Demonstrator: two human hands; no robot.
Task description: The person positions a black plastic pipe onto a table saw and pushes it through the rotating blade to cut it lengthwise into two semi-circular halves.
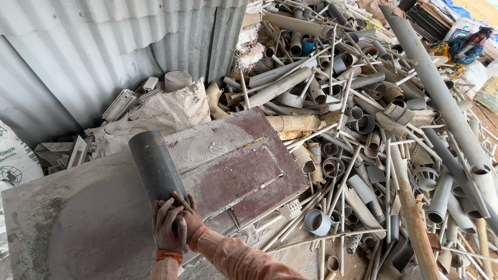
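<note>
**A:** What have the hands got?

**B:** I see both on one dark grey pipe [156, 168]. Left hand [167, 228] is wrapped over its near end, fingers curled around the tube. Right hand [188, 217] lies just beside and partly over the left, fingers closed on the same end. Orange bangles [169, 255] on the left wrist, orange sleeve [236, 257] on the right forearm.

**A:** Where's the pipe?

**B:** Lying on the bench [78, 218], near end at the hands, far end pointing away and up-left. Open mouth at the far end isn't visible from my angle. It's short, thick, plain surface.

**A:** Bench surface?

**B:** Flat slab, grey with dust on the left part, with a darker rounded patch. Right part is a reddish-brown board [249, 171], scuffed, with thin metal strips across it and a dusty band near its top edge. It slopes toward the right corner.

**A:** Around it?

**B:** Corrugated metal sheet wall [104, 46] behind, grey. Against it a crumpled dusty sack [166, 111], a pale round drum [177, 81] behind that, some pale profile offcuts [120, 105]. White printed sack [15, 161] at the left edge.

**A:** Right side?

**B:** Big heap of scrap pipes [363, 129], grey, cream and brown, mixed thin rods and cut stubs. One long grey pipe [436, 88] runs diagonally over the heap. A rusty-looking tube [412, 212] lies lower right. Short pale ring-cut [317, 222] sits on the ground near the bench corner. A person in colourful clothes [467, 44] sits top right, well apart.
</note>
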